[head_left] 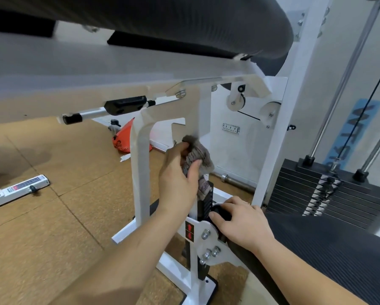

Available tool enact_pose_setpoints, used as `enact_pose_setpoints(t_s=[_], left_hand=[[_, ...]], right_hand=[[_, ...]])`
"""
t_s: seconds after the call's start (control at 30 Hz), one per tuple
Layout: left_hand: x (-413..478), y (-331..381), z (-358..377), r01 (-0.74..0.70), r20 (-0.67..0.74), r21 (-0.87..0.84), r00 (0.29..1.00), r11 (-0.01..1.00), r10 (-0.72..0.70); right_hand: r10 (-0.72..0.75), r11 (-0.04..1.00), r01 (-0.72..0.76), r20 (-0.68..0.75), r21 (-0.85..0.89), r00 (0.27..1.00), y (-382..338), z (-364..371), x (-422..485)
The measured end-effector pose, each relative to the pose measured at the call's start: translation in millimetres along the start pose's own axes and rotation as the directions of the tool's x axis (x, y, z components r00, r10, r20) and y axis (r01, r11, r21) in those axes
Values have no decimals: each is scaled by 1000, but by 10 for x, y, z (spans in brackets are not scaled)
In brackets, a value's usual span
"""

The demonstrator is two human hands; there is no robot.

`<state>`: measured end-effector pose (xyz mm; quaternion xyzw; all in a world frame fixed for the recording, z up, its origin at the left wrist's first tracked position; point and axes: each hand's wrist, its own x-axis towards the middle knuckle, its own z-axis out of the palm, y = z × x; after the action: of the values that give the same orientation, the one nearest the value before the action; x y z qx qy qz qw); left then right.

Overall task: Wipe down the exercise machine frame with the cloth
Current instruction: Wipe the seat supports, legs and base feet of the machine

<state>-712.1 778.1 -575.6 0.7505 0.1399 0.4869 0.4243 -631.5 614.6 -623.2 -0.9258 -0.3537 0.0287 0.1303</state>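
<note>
A crumpled grey-brown fabric cloth (199, 158) is gripped in the left hand (179, 181), with fingers and thumb curled tightly around it. The cloth is held against the rear upright of the white painted metal exercise machine frame (140, 164), just below the crossbeam. Its lower end is draped over a black notched adjustment rail (207, 201). The right hand (241, 223) is laid on a black round knob (221, 213) beside that rail, the fingers curled over it.

The frame is set on a tan speckled cork-like tiled floor (70, 177), laid in large squares with dark seams. A darker patch is seen on the floor at the left. A long black ribbed pad (184, 16) is carried across the top of the frame, and a second black ribbed seat pad (330, 252) is seen at the lower right.

To the right, a stack of black steel weight plates (294, 183) is threaded on chrome guide rods (347, 80). The room is closed behind by a plain white wall (239, 150), in which a white wall socket (230, 128) is mounted. A steel bar (237, 182) is laid on the floor along the wall's foot. An orange object (120, 139) is partly hidden behind the front upright. At the far left, a white labelled frame foot (19, 189) is rested on the tiles.
</note>
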Motion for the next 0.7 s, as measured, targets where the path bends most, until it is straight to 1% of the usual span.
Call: enact_pose_setpoints(t_s=[0.07, 0.13, 0.2, 0.3, 0.37, 0.4, 0.5, 0.6, 0.7], left_hand=[[-206, -113, -1, 32, 40, 39, 999, 999, -33], [-362, -203, -52, 25, 90, 99, 995, 995, -34], [-234, -112, -94, 47, 110, 67, 993, 997, -54], [343, 357, -99, -25, -3, 21, 1000, 999, 25], [652, 622, -82, -22, -60, -43, 998, 999, 19], [670, 652, -61, -35, -73, -48, 997, 998, 32], [303, 410, -33, -72, -40, 71, 996, 995, 75], [9, 150, -52, 9, 31, 40, 999, 999, -10], [233, 418, -89, 24, -32, -19, 999, 1000, -25]], right_hand=[[-3, 1000, 3, 0, -7, 1000, -7, 12, -5], [-3, 1000, 3, -2, -16, 1000, -12, 10, -11], [-1, 1000, 1, 2, -24, 1000, -14, 9, -20], [-7, 999, 8, 11, -40, 1000, -35, 6, -22], [2, 999, -2, 14, -37, 1000, -49, -4, -16], [4, 999, -3, 14, -37, 1000, -52, -11, -11], [5, 999, -5, 10, -40, 1000, -66, -29, -22], [-1, 999, 2, 7, -44, 1000, -86, -48, -38], [-3, 999, 4, 14, -48, 1000, -92, -41, -46]])
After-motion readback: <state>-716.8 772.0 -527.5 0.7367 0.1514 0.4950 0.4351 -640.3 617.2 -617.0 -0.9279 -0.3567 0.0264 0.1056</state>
